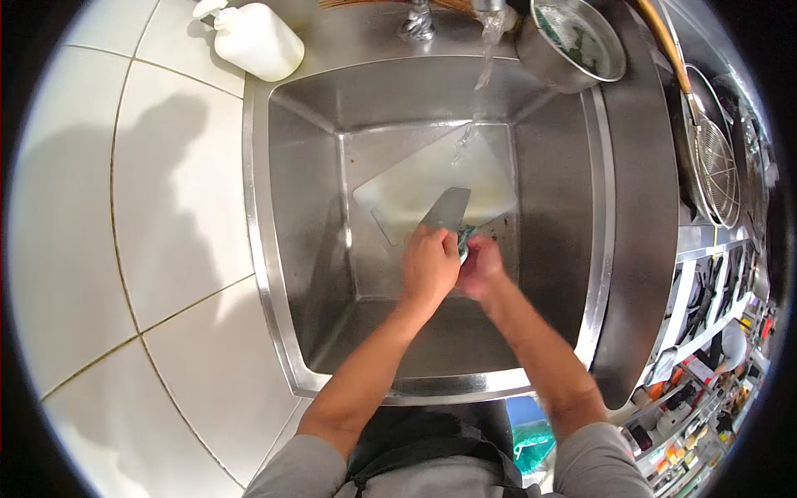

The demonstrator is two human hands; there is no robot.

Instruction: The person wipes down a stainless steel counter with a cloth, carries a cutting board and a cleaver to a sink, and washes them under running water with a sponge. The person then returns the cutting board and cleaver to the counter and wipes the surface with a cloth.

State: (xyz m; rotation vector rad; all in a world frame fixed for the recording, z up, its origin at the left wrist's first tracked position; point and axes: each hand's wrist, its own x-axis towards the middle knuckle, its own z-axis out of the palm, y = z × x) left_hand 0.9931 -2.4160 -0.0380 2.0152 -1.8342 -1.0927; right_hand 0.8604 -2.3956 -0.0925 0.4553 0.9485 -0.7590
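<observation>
Over the sink, my left hand is closed at the base of a wide-bladed knife, whose blade points up and away from me. My right hand is close beside it, fingers curled around a green scouring pad that shows between the two hands. The knife's handle is hidden by my hands. Beneath the blade a white cutting board lies at an angle on the sink's bottom. Running water falls from the tap toward the board.
The steel sink surrounds my hands. A metal pot with liquid and green pads stands at its back right corner. A white pump bottle is at the back left. Wire strainers lie at right, beyond the steel ledge.
</observation>
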